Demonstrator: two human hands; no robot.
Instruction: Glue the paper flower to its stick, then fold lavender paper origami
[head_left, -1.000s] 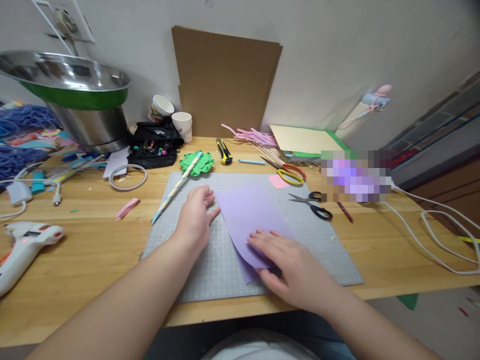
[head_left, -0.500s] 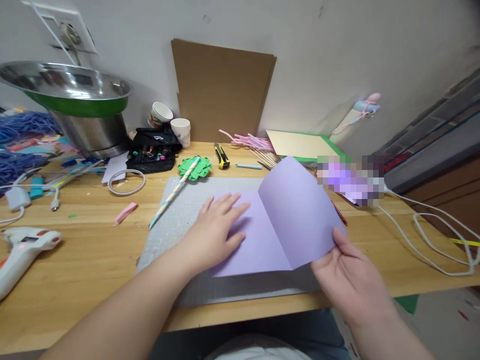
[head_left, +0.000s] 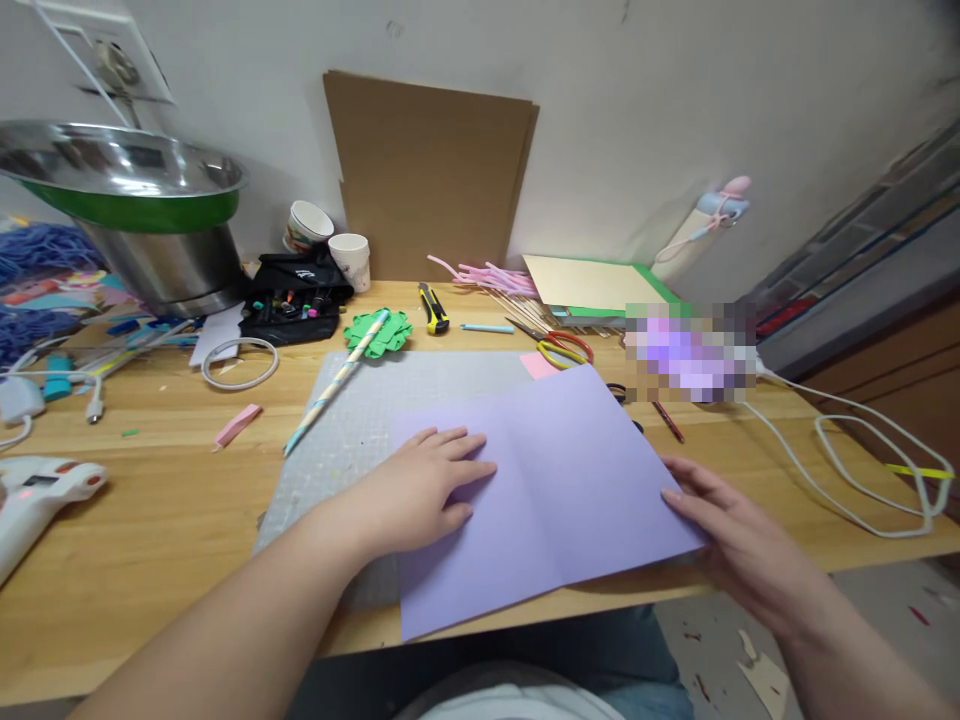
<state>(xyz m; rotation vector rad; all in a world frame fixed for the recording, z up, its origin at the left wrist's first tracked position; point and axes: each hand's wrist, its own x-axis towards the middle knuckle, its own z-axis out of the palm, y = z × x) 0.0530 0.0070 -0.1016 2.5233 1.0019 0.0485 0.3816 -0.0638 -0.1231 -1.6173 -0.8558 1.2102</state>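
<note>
here, the purple sheet [head_left: 600,480], creased down its middle, lies across the near edge of the grey mat [head_left: 360,425], close to the near edge of the table [head_left: 165,560]. the left hand [head_left: 424,495] rests flat on it, fingers slightly spread, grasping nothing; the right hand [head_left: 742,545] pinches its right edge.
</note>
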